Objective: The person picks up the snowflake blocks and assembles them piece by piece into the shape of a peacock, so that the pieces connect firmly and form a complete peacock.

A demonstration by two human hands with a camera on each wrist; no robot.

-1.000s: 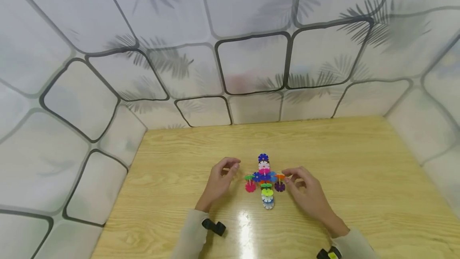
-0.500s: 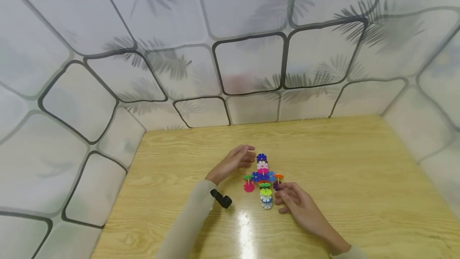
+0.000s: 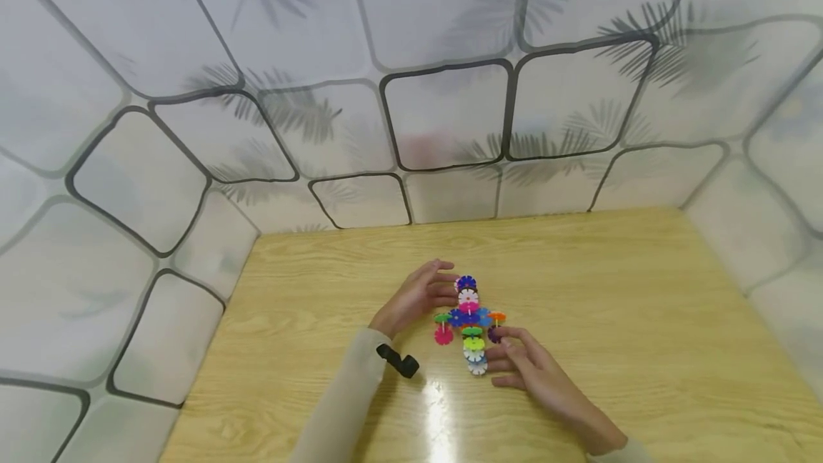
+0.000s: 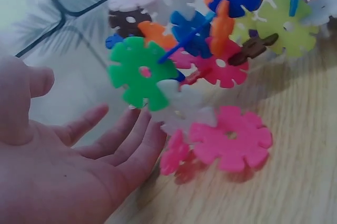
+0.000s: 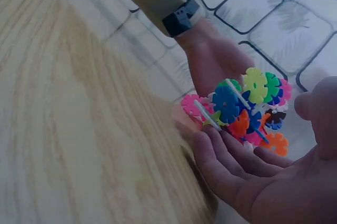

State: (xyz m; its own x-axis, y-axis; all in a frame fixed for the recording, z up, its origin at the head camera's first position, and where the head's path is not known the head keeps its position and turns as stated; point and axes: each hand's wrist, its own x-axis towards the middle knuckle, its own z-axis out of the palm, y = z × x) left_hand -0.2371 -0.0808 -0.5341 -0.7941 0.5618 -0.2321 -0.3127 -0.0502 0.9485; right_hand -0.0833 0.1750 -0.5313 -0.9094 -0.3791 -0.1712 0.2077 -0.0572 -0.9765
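Note:
A cross-shaped build of colourful notched plastic snowflake discs stands on the table. My left hand is at its far left end, fingers stretched out; their tips reach the blue disc. In the left wrist view the palm is turned up beside a green disc and a pink disc. On the near right, my right hand has its fingers loosely extended toward the white discs. The right wrist view has this hand's fingers close under the build; whether they touch is unclear.
The build and both hands are over a light wood-grain table. A patterned curtain with dark outlines and leaf prints rises behind and along the sides. A black wrist camera is strapped to the left sleeve.
My left hand has moved forward and right to the build's far end, its fingers straightening. My right hand has shifted from the orange disc down to the near end. The build stays about where it was.

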